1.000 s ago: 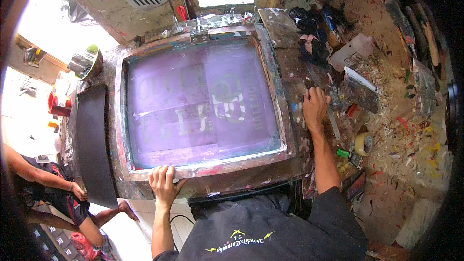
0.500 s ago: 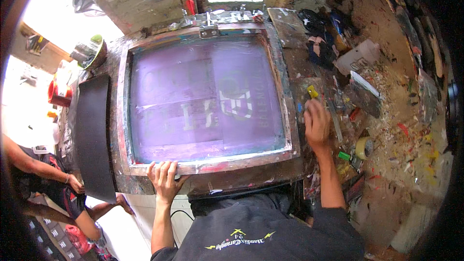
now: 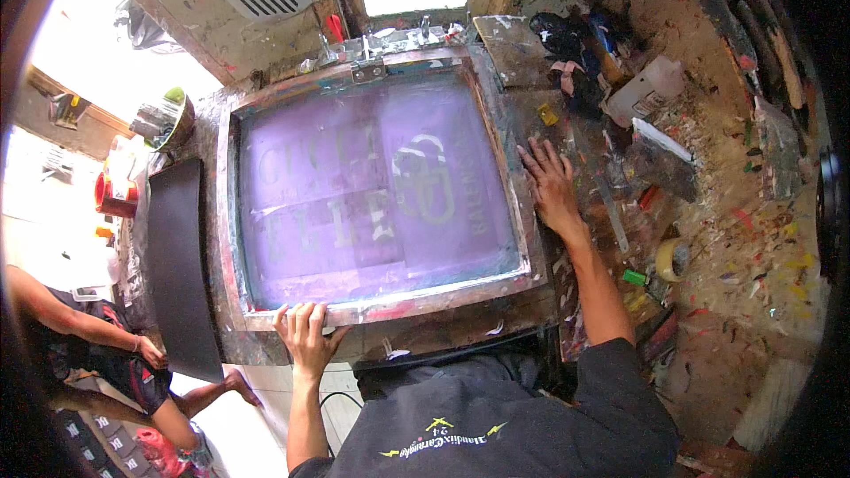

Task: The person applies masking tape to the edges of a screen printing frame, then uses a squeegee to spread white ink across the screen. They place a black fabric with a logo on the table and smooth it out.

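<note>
A large screen-printing frame (image 3: 522, 204) with a purple mesh (image 3: 354, 204) lies flat on a paint-stained table. My left hand (image 3: 305, 336) grips the near edge of the frame, fingers curled over it. My right hand (image 3: 551, 186) rests flat with fingers spread on the table just right of the frame. It holds nothing. A pale design shows through the mesh.
A black board (image 3: 181, 265) lies along the table's left side, with a can (image 3: 166, 119) behind it. To the right lie a white bottle (image 3: 645, 93), a tape roll (image 3: 671, 258), rags and tools. Another person (image 3: 97, 345) sits at lower left.
The frame now lies lower and flatter against the table. My right hand has slid down and spread flat beside it. My left hand stays on the near edge.
</note>
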Tool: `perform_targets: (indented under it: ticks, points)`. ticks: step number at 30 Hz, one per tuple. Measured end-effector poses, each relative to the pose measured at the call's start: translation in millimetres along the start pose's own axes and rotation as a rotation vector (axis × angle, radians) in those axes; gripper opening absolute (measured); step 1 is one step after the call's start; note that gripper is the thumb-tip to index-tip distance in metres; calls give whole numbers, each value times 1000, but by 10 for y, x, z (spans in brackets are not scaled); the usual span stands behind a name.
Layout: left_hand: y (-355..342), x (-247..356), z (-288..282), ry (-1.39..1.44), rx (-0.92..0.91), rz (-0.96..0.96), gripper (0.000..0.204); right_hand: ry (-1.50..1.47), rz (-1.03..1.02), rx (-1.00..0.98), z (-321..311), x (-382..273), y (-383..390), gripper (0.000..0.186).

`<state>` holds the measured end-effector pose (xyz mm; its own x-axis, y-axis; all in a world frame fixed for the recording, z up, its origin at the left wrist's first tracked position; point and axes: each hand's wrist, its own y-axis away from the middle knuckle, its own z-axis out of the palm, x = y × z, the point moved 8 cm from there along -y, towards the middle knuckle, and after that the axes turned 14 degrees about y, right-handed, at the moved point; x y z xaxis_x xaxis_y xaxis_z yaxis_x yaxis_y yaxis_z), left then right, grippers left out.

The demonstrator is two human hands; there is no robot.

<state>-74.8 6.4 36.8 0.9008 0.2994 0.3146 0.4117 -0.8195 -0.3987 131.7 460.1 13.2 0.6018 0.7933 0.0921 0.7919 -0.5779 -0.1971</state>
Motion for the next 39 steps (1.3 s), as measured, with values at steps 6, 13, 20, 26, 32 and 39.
perform_targets:
  ticks: [6,13,20,26,32,39]
  points:
    - [22,10,-16,32,41,36,65,-27,-51,22,-40,-21,41,50]
    - [3,-9,-26,41,16,24,64,-32,3,-6,-33,51,140,48]
    - [32,-44,12,1,8,-9,66,-328,213,275,-746,459,145,37]
    - [-40,7,11,-17,-14,3,67,-297,396,-525,-719,792,1000,23]
    - [-24,-45,41,-43,-45,-10,67,-446,355,-390,-502,750,1162,26]
    - [-14,-49,27,-47,-34,-17,67,-415,108,-504,-589,639,961,23]
